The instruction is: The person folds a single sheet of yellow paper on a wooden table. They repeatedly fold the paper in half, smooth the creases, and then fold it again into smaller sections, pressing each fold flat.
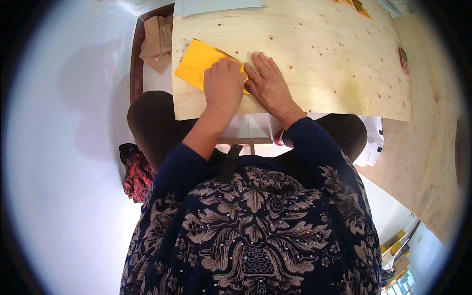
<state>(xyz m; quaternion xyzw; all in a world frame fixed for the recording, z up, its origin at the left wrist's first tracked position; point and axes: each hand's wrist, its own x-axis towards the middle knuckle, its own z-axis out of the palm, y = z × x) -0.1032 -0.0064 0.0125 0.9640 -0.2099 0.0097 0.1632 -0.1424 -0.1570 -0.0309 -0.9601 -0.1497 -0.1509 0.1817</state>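
A flat yellow paper piece (197, 60) lies at a slant near the front left of the plywood table; a dark line runs along its upper edge. My left hand (224, 84) rests on its right part with the fingers curled in and the knuckles up. Whatever those fingers may hold is hidden beneath them. Beside it, close to touching, my right hand (269, 86) lies flat with the fingers stretched out over the paper's right end. The paper's right corner is mostly covered by both hands.
White sheets (216, 6) lie at the table's far left. Orange-yellow pieces (360, 7) sit at the far right edge, and a small red and dark object (403, 60) near the right side. Crumpled brown paper (157, 42) is left of the table. Another wooden board (427, 123) extends on the right.
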